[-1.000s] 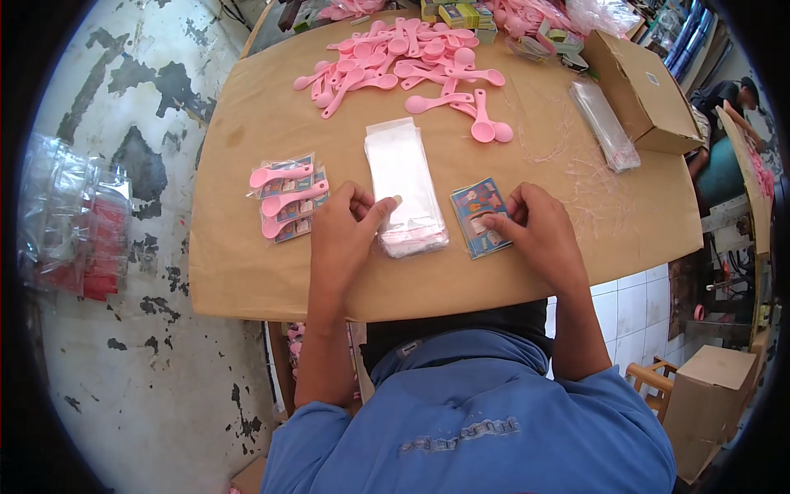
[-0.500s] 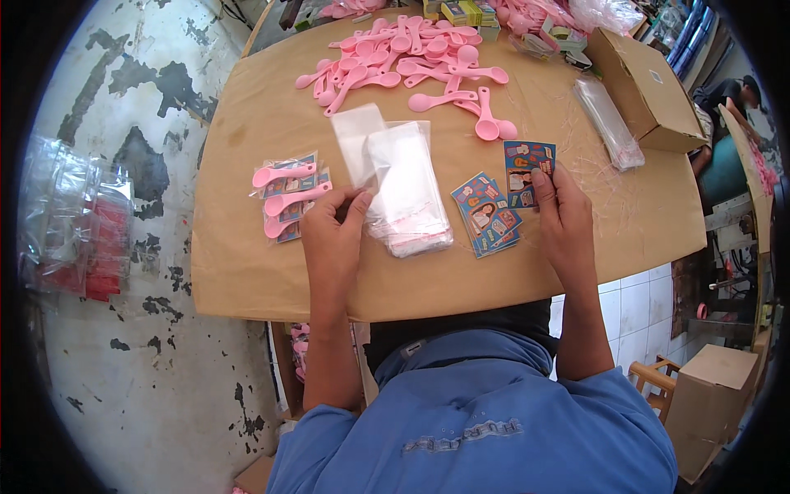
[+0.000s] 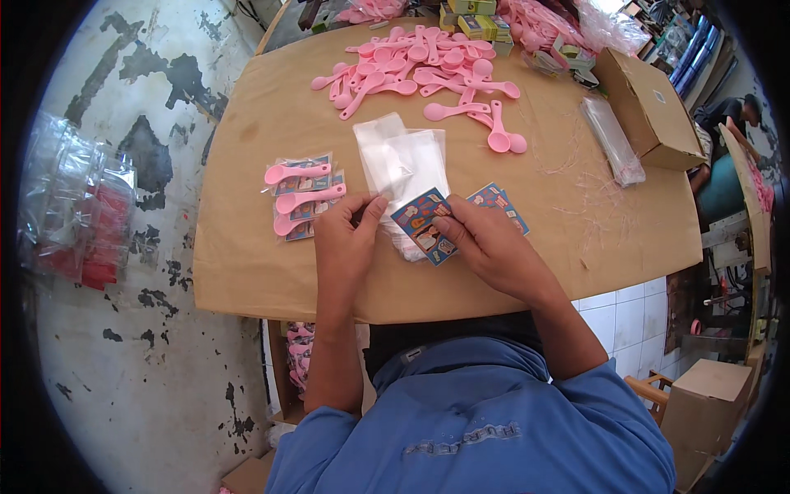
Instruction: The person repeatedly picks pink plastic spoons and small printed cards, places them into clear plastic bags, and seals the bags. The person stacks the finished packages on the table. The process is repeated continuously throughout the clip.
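My right hand (image 3: 498, 251) pinches a printed blue card (image 3: 421, 221) between thumb and fingers, holding it tilted over a stack of clear plastic bags (image 3: 421, 156). My left hand (image 3: 347, 235) is closed at the left edge of the stack, thumb and forefinger pinching a clear bag (image 3: 380, 136) that fans out from it. Partly behind my right hand lies a pile of similar cards (image 3: 512, 212). Left of my left hand, bagged cards with pink measuring spoons (image 3: 311, 198) lie in an overlapping row.
A heap of loose pink spoons (image 3: 411, 66) covers the far middle of the brown table (image 3: 263, 284). To the right are a bundle of clear bags (image 3: 615, 144) and a cardboard box (image 3: 650, 107). Another person (image 3: 728, 115) is at the far right. Packets hang at the left wall.
My right hand has brought the card leftward from beside the card pile to over the bag stack. My left hand stays at the bags; the whole view has shifted slightly.
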`<control>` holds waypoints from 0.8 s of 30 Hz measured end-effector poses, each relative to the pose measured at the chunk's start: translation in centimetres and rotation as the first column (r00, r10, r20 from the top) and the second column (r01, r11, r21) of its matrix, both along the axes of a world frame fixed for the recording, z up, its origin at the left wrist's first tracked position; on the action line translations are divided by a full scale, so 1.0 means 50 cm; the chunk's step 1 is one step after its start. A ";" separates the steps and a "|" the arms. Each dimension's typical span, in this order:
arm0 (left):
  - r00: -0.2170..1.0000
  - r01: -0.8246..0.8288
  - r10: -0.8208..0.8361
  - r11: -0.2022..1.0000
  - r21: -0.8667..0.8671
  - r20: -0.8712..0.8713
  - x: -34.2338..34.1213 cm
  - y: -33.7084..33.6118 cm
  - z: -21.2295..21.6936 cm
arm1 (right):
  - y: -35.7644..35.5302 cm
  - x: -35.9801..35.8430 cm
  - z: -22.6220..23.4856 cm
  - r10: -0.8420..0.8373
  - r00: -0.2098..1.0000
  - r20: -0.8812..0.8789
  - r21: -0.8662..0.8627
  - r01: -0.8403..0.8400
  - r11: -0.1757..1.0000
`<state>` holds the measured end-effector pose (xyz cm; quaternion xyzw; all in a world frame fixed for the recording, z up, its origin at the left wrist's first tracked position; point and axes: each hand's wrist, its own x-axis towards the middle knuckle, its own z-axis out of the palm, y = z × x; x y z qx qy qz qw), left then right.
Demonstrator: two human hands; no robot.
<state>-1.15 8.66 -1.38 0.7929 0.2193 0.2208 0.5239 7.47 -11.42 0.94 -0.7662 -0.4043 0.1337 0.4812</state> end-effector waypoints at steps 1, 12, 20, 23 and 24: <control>1.000 -0.003 0.003 1.000 0.000 0.000 -0.001 0.001 0.001 | 0.000 -0.002 0.002 0.003 1.000 0.000 0.000 -0.003 1.000; 0.925 -0.057 0.180 0.937 -0.345 0.335 -0.003 0.042 0.016 | -0.010 -0.001 0.001 -0.027 0.999 0.039 -0.006 0.028 1.000; 0.875 0.141 0.239 0.707 -0.693 0.421 0.008 -0.010 0.024 | -0.038 0.000 0.004 -0.233 0.954 -0.189 0.289 0.281 0.915; 0.880 0.162 0.220 0.696 -0.700 0.421 0.012 -0.035 0.023 | -0.053 0.002 -0.014 -0.230 0.939 -0.255 0.225 0.288 0.931; 0.879 0.166 0.218 0.694 -0.701 0.424 0.017 -0.044 0.027 | -0.054 -0.001 -0.021 -0.184 0.938 -0.294 0.239 0.259 0.936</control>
